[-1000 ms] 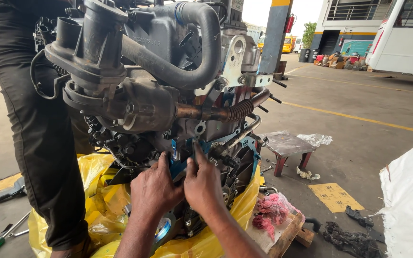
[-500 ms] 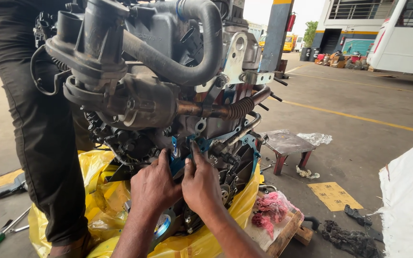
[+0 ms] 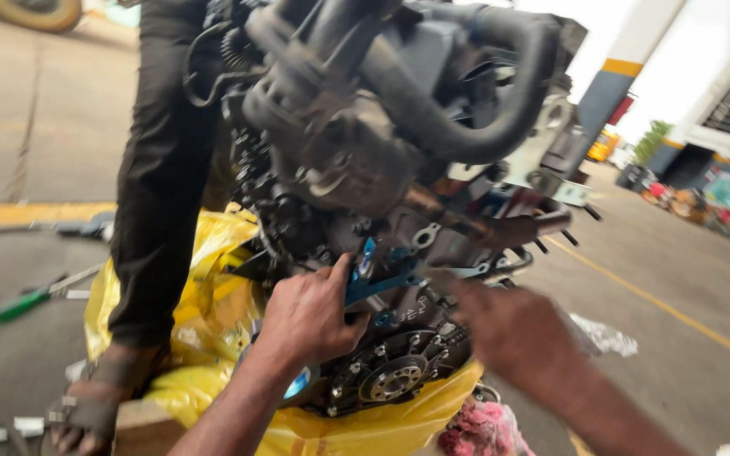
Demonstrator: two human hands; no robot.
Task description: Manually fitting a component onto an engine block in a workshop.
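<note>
A person's left hand (image 3: 310,314) grips a blue metal bracket (image 3: 379,280) against the near face of a dark, greasy engine (image 3: 382,143) resting on yellow plastic sheeting (image 3: 204,287). The right hand (image 3: 517,331), blurred, hovers just right, fingers loosely open.

Soft daylight is coming from the open yard at upper right, overexposing the sky there. Motion blur is smearing the whole view, most heavily the right hand (image 3: 517,333).
</note>
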